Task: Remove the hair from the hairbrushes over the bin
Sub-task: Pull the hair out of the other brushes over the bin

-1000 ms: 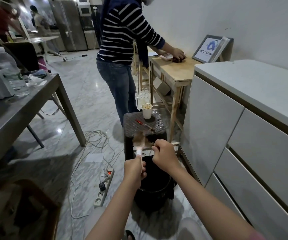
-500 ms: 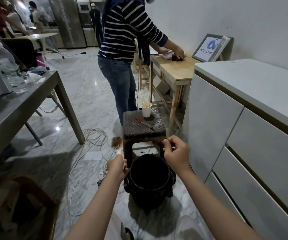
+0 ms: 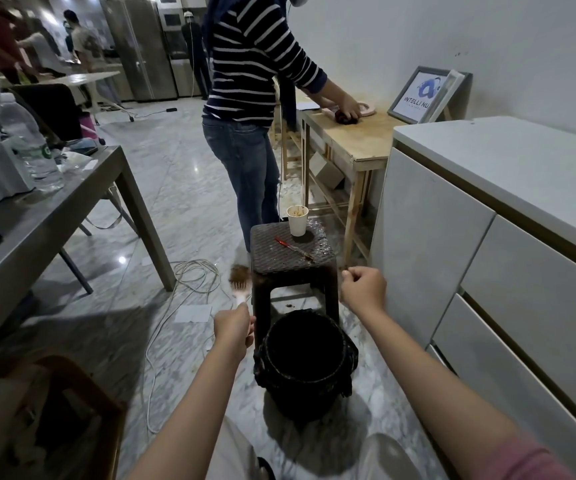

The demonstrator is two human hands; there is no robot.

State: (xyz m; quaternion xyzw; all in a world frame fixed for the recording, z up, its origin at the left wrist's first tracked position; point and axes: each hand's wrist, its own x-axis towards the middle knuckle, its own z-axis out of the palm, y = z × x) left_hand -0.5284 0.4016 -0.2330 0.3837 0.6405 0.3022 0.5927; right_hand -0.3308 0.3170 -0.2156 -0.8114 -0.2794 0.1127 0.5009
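Observation:
My left hand [image 3: 232,329] grips the pale handle of a hairbrush [image 3: 240,277]. The brush stands upright, left of the bin, and brown hair mats its head. My right hand [image 3: 362,285] is off to the right, beside the stool's corner. Its fingers are pinched together, with a small dark wisp of hair showing at the fingertips. The black bin [image 3: 305,358] sits on the floor between my forearms, lined with a dark bag. Its inside is too dark to read.
A dark woven stool [image 3: 291,258] stands just behind the bin, carrying a paper cup [image 3: 297,220] and a red-handled tool [image 3: 293,249]. A white cabinet [image 3: 452,271] is on the right and a grey table [image 3: 54,216] on the left. Cables [image 3: 193,271] lie on the floor. A person in a striped top [image 3: 248,81] stands at a wooden table.
My hands have drawn apart. The left one carried the brush leftward off the bin's line, and the right one pulled away to the right, still pinched.

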